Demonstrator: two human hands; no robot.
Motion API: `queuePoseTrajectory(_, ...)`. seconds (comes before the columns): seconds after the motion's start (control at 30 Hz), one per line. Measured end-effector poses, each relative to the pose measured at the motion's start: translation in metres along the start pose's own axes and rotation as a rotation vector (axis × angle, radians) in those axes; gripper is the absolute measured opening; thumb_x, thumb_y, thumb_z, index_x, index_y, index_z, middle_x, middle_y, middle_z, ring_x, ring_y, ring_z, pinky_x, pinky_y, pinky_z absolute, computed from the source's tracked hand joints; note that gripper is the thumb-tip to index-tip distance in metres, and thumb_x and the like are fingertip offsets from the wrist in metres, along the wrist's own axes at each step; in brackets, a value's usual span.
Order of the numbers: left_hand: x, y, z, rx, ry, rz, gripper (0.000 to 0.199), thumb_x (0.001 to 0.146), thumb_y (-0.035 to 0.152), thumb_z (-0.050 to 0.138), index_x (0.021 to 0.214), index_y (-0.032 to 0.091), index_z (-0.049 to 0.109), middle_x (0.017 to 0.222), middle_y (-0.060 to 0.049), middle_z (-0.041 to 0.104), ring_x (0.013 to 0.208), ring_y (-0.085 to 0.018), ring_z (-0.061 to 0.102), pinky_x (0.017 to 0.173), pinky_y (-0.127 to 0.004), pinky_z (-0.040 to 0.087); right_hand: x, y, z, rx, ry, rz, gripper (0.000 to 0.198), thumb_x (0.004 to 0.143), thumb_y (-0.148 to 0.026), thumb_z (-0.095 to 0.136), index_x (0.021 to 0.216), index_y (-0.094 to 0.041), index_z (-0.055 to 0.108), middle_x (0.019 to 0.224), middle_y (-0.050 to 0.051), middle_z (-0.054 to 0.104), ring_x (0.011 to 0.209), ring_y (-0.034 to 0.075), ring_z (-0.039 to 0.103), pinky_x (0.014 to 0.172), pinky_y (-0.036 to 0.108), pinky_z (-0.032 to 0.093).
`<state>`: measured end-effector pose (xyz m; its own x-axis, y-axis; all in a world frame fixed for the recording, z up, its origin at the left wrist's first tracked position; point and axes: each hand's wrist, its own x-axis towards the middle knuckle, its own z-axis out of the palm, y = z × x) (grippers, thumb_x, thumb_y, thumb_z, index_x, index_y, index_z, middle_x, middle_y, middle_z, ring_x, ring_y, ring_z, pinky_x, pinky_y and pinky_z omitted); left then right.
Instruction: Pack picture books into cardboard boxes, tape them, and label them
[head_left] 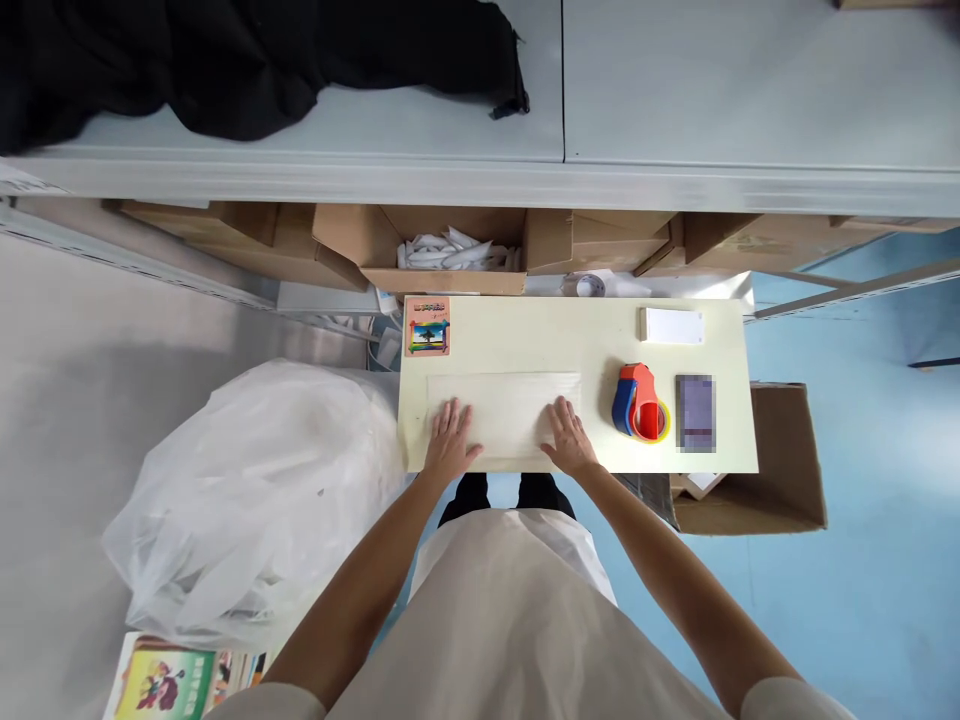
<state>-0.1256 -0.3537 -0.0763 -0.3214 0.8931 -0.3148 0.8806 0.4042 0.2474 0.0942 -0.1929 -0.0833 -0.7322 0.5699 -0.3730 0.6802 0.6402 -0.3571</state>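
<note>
A pale, translucent flat sheet [510, 405], perhaps thin foam or film, lies lengthwise on the cream table [525, 335]. On its left end rests my left hand [450, 440], palm down with fingers stretched out. My right hand [568, 437] lies the same way on its right end, fingers spread. Neither hand grips anything. Right of my right hand stands a red and blue tape dispenser [637, 405] with a yellow-edged roll. Farther right is a dark purple rectangular item [696, 413], blurred out. Behind it sits a small white box [672, 326].
A small picture booklet [427, 326] lies at the table's back left corner. Behind the table, a carton [442, 281] holds white packets under a grey shelf [675, 110]. A big white plastic bag [262, 490] stands left; an open cardboard box [787, 455] stands right.
</note>
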Motion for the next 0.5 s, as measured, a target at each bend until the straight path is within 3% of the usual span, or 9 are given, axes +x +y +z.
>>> queuePoseTrajectory(0.17, 0.007, -0.016, -0.002, -0.002, -0.024, -0.001, 0.080, 0.077, 0.043, 0.060, 0.144, 0.016, 0.025, 0.153, -0.017, 0.015, 0.140, -0.035, 0.011, 0.110, -0.053, 0.017, 0.006, 0.000, 0.006, 0.082, 0.054, 0.013, 0.074, 0.081, -0.025, 0.054, 0.146, -0.016, 0.018, 0.154, 0.017, 0.007, 0.142, 0.029, 0.004, 0.107, 0.049, 0.027)
queuePoseTrajectory(0.33, 0.005, -0.015, -0.006, -0.051, -0.007, -0.003, 0.080, 0.077, 0.039, 0.062, 0.144, 0.015, 0.026, 0.152, -0.019, 0.015, 0.140, -0.035, 0.010, 0.110, -0.054, 0.016, 0.005, -0.003, 0.003, 0.109, 0.098, 0.015, 0.066, 0.081, -0.025, 0.054, 0.141, -0.013, 0.030, 0.152, 0.019, 0.016, 0.141, 0.030, 0.010, 0.107, 0.048, 0.030)
queuePoseTrajectory(0.5, 0.015, -0.016, -0.021, -0.292, 0.080, -0.081, 0.077, 0.079, 0.040, 0.058, 0.143, 0.015, 0.025, 0.153, -0.019, 0.010, 0.141, -0.035, 0.008, 0.108, -0.056, 0.020, 0.021, -0.027, -0.016, 0.254, 0.191, 0.057, 0.058, 0.083, -0.032, 0.051, 0.135, -0.010, 0.039, 0.148, 0.021, 0.025, 0.138, 0.032, 0.022, 0.106, 0.050, 0.032)
